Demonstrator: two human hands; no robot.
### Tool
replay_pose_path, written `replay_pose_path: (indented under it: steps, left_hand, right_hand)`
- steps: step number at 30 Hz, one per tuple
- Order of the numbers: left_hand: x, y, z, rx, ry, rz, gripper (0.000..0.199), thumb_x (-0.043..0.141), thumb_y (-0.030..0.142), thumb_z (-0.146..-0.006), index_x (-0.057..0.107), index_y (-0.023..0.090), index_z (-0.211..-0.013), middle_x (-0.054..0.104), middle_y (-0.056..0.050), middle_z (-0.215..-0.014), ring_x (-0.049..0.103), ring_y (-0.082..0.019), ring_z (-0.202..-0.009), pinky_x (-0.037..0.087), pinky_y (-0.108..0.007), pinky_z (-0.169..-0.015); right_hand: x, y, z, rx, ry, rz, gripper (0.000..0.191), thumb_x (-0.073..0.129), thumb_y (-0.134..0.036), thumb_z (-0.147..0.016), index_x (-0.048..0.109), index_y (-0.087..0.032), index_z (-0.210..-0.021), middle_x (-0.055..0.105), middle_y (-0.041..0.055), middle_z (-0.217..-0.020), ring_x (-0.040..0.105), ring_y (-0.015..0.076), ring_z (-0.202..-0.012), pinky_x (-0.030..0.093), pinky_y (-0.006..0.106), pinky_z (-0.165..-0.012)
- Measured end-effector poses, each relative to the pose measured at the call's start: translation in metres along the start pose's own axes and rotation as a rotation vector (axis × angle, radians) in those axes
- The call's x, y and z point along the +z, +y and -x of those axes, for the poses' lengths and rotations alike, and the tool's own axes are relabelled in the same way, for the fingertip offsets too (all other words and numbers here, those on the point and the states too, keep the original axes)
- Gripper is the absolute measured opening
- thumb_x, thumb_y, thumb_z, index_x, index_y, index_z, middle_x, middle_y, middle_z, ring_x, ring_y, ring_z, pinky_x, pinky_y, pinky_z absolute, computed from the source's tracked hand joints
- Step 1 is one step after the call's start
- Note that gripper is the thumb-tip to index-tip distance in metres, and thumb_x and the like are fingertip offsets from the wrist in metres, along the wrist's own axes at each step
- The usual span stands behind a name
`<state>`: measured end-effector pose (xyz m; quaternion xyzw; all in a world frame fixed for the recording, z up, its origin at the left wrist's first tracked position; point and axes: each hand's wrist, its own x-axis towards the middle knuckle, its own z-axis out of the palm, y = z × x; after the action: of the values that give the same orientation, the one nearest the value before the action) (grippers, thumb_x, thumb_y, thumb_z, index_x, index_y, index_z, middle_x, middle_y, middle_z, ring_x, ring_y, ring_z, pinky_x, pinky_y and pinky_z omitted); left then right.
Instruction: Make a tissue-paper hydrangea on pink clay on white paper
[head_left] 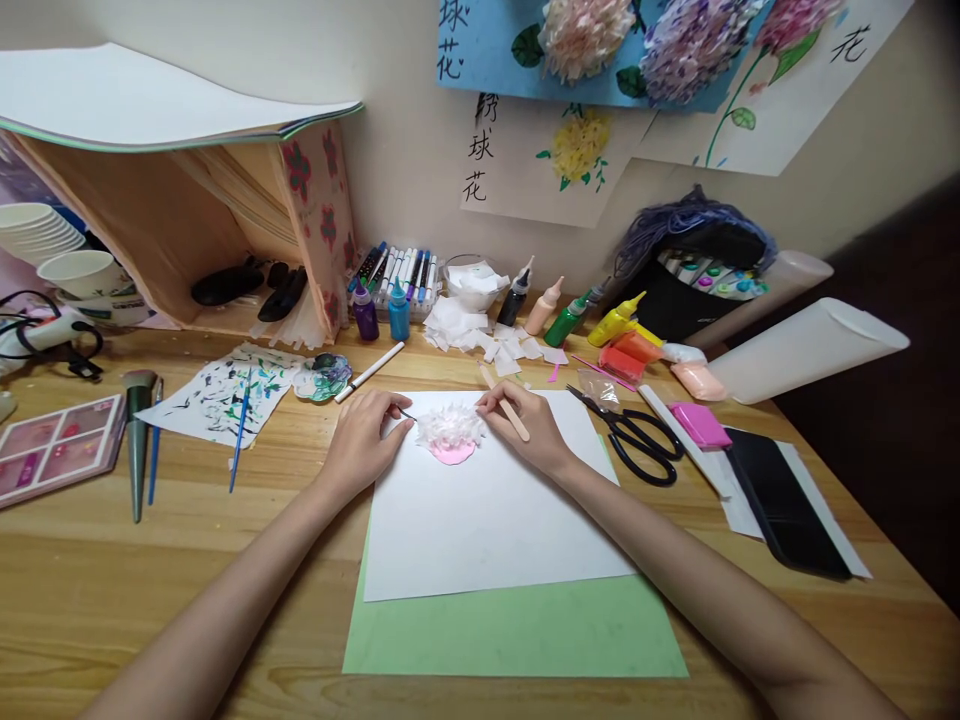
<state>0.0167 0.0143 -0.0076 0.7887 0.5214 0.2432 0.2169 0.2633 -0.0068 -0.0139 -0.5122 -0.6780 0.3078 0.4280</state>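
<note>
A flower shape (451,432) of white paper tufts over pink clay lies near the top of a white sheet (495,520). My left hand (369,437) rests at the sheet's left edge, thumb and forefinger apart beside the flower. A short dark line shows between those fingertips; I cannot tell if it is drawn or a thin object. At the flower's right side, my right hand (529,425) is closed around a wooden craft stick (506,405), its fingertips touching the white tufts. Whatever else those fingertips pinch is hidden.
Green paper (517,635) lies under the white sheet. Scissors (637,440) and a phone (780,500) are at right. Behind are paper scraps (457,325), paint bottles (566,320) and markers (397,275). Paintbrushes (241,430) and a paint-stained sheet (217,410) lie left.
</note>
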Motion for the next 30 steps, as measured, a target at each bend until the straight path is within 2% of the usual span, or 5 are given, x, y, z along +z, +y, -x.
replay_pose_path:
  steps: [6,9,13,19,30]
  left_hand:
    - [0.0,-0.001,0.002,0.002,0.005,0.009,0.022,0.056,0.031,-0.083,0.061,0.021,-0.101,0.061,-0.002,-0.088,0.055,-0.021,-0.089,0.039,-0.035,-0.081]
    - [-0.003,0.006,0.001,0.026,0.069,0.078,0.019,0.053,0.031,-0.086,0.061,0.02,-0.099,0.06,-0.003,-0.088,0.054,-0.019,-0.084,0.041,-0.033,-0.078]
    - [-0.005,0.038,-0.009,0.129,0.078,0.097,0.022,0.046,0.034,-0.09,0.064,0.021,-0.092,0.059,-0.004,-0.09,0.053,-0.019,-0.088,0.04,-0.033,-0.082]
    - [0.016,0.077,-0.031,0.18,-0.012,-0.207,0.027,0.057,0.044,-0.083,0.067,0.02,-0.091,0.057,-0.008,-0.092,0.049,-0.026,-0.093,0.035,-0.039,-0.08]
    - [0.025,0.079,-0.04,0.13,-0.069,-0.265,0.016,0.055,0.031,-0.082,0.067,0.02,-0.081,0.06,-0.009,-0.088,0.051,-0.028,-0.092,0.033,-0.04,-0.079]
  right_hand:
    - [0.0,-0.003,0.002,0.029,0.072,-0.076,0.009,0.061,-0.019,-0.077,0.052,-0.022,-0.076,0.064,0.0014,-0.082,0.064,0.0174,-0.08,0.048,0.03,-0.074]
    - [0.0,-0.004,0.003,0.026,0.063,-0.096,0.01,0.061,-0.018,-0.077,0.053,-0.021,-0.077,0.064,0.0016,-0.083,0.064,0.0172,-0.081,0.048,0.03,-0.075]
    - [0.0,-0.005,0.003,0.007,0.057,-0.083,0.009,0.061,-0.018,-0.077,0.053,-0.021,-0.077,0.065,0.0019,-0.082,0.063,0.0174,-0.08,0.049,0.031,-0.075]
    - [-0.001,-0.006,0.003,-0.028,0.075,-0.037,0.009,0.061,-0.018,-0.077,0.053,-0.022,-0.077,0.064,0.0018,-0.082,0.062,0.0173,-0.079,0.049,0.03,-0.073]
    - [-0.001,-0.003,0.001,-0.007,0.076,0.0,0.014,0.06,-0.021,-0.078,0.047,-0.023,-0.074,0.064,0.0023,-0.079,0.062,0.0181,-0.078,0.048,0.03,-0.07]
